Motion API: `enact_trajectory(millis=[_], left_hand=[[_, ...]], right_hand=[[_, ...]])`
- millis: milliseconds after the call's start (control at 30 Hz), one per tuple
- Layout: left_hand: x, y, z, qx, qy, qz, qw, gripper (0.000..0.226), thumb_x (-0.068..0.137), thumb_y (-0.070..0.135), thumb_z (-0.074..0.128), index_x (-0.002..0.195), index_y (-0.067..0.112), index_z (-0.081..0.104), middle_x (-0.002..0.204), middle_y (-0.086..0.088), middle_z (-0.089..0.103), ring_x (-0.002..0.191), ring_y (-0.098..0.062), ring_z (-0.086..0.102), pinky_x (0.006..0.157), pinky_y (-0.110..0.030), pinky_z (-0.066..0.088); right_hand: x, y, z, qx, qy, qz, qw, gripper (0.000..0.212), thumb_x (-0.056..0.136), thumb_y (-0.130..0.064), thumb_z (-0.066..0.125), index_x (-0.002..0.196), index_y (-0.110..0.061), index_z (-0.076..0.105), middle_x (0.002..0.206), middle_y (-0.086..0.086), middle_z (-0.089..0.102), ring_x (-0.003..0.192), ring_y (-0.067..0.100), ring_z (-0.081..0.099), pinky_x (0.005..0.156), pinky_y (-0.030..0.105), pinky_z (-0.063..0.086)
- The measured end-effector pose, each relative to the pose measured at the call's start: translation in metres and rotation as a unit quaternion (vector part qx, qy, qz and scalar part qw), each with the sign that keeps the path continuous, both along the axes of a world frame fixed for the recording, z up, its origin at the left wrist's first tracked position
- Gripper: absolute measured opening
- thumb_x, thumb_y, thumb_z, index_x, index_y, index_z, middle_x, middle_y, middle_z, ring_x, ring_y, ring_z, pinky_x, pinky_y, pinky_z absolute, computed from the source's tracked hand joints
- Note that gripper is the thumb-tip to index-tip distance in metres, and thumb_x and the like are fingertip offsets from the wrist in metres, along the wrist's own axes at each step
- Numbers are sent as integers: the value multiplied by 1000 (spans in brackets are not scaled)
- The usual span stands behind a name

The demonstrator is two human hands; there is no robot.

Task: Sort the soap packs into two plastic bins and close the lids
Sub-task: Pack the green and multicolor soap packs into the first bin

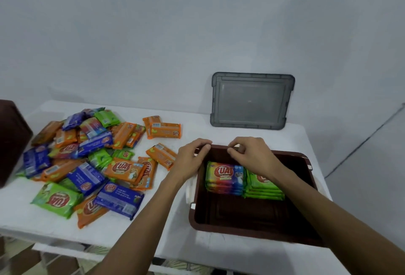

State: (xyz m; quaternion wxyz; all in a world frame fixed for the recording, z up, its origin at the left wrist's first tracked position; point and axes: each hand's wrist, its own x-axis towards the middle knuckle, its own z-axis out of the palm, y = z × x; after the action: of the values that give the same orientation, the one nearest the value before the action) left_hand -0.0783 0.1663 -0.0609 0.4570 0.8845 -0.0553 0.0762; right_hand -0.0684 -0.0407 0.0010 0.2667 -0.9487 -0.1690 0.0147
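An open brown bin (pixel 252 229) stands on the right of the white table (pixel 195 125). Against its far wall lie a stack of rainbow soap packs (pixel 225 176) and, to the right, a stack of green soap packs (pixel 266 188); the near half of its floor is bare. My left hand (pixel 192 156) curls over the bin's far left corner. My right hand (pixel 249 154) pinches the far rim just beside it. Loose orange, blue and green soap packs (pixel 87 161) lie heaped on the table's left.
A grey lid (pixel 249 101) leans against the wall behind the bin. Part of a second brown bin (pixel 11 141) shows at the left edge. Two orange packs (pixel 164 130) lie apart near the back. Below the table's front edge is a shelf (pixel 57 252).
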Motion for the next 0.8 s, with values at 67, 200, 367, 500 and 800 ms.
enact_trajectory(millis=[67, 200, 367, 500, 800], left_hand=[[0, 10, -2, -16, 27, -8, 999, 27, 100, 37, 47, 114, 25, 67, 106, 14, 68, 95, 3, 60, 80, -14, 45], [2, 45, -3, -14, 68, 15, 997, 29, 99, 40, 47, 114, 24, 66, 102, 14, 66, 94, -4, 63, 81, -21, 48], [4, 115, -3, 106, 72, 91, 988, 28, 97, 39, 51, 114, 23, 66, 108, 7, 68, 92, -9, 63, 81, -31, 53], [-1, 171, -12, 157, 85, 155, 972, 31, 97, 38, 49, 120, 20, 63, 117, 1, 65, 99, -13, 61, 82, -33, 51], [10, 249, -29, 286, 65, 253, 922, 42, 93, 40, 56, 130, 23, 56, 142, -3, 46, 133, -27, 34, 108, -47, 27]], right_hand=[[12, 12, 8, 7, -4, 6, 1000, 20, 92, -36, 60, 103, -24, 72, 77, -3, 71, 77, 14, 61, 70, 27, 42], [39, 48, 13, 3, -1, 25, 1000, 22, 92, -34, 58, 105, -22, 71, 80, -3, 68, 75, 14, 59, 67, 26, 39], [70, 113, 3, -7, 16, 63, 998, 23, 92, -36, 58, 108, -23, 69, 81, -3, 67, 78, 15, 61, 72, 30, 50], [90, 170, -17, -29, 38, 111, 993, 23, 93, -38, 56, 108, -24, 67, 87, -3, 64, 84, 21, 63, 72, 33, 53], [136, 273, -57, -116, -1, 213, 970, 35, 94, -31, 51, 126, -21, 61, 121, 6, 65, 111, 33, 54, 84, 41, 51]])
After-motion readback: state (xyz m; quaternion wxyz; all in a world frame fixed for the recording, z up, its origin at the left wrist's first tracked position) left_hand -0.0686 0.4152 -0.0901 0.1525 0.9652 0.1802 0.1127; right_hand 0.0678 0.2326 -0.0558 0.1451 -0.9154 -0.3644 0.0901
